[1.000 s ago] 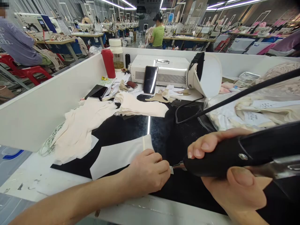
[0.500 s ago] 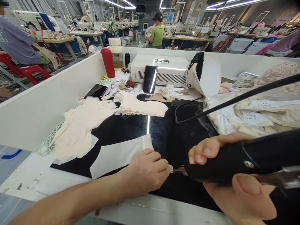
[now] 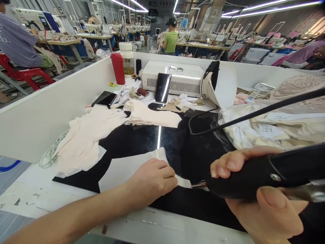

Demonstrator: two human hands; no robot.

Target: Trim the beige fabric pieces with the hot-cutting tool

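Observation:
My left hand point(image 3: 154, 179) is closed, fingers curled, at the right end of a white fabric piece point(image 3: 122, 171) on the black mat point(image 3: 175, 149). A pale narrow end of white material point(image 3: 184, 182) shows between this hand and a metal tip point(image 3: 200, 184). That tip belongs to a thick black handheld tool point(image 3: 241, 178), with my right hand point(image 3: 273, 200) wrapped round it, thumb underneath. The tip meets the end of the pale material. Left of the white piece lies a loose stack of cream fabric pieces point(image 3: 83, 135); a second cream stack point(image 3: 152, 115) is behind it.
A black cable point(image 3: 266, 110) arches across the right side. Behind stand a white vented box point(image 3: 175, 76), a leaning phone point(image 3: 163, 88), a red bottle point(image 3: 117, 68) and a white cone-shaped shade point(image 3: 227, 83). A plastic bag of fabric point(image 3: 274, 125) lies right. Co-workers sit beyond the low walls.
My left hand has shifted slightly left, and my right hand with the black tool slightly right. More of the pale material shows between them.

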